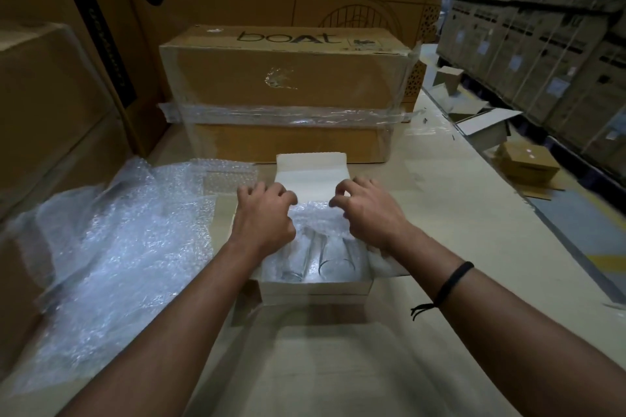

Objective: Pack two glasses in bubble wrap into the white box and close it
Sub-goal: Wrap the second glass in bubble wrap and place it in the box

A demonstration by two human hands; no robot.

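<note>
Inside the open white cardboard box (315, 288), two clear drinking glasses (333, 259) lie side by side, left hand (267, 213) and right hand (369, 213) apart, each pinching the crinkly clear bubble wrap (316, 218) at its far end, so pull evenly and cover both glasses.

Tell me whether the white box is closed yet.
No: the white box has its lid flap lying open, and the glasses show inside.

Taped boat carton (281, 85) walls off far side, just behind white box (315, 288). Bubble wrap heap (118, 247) crowds left. Bare table (457, 213) open right and near side.
</note>
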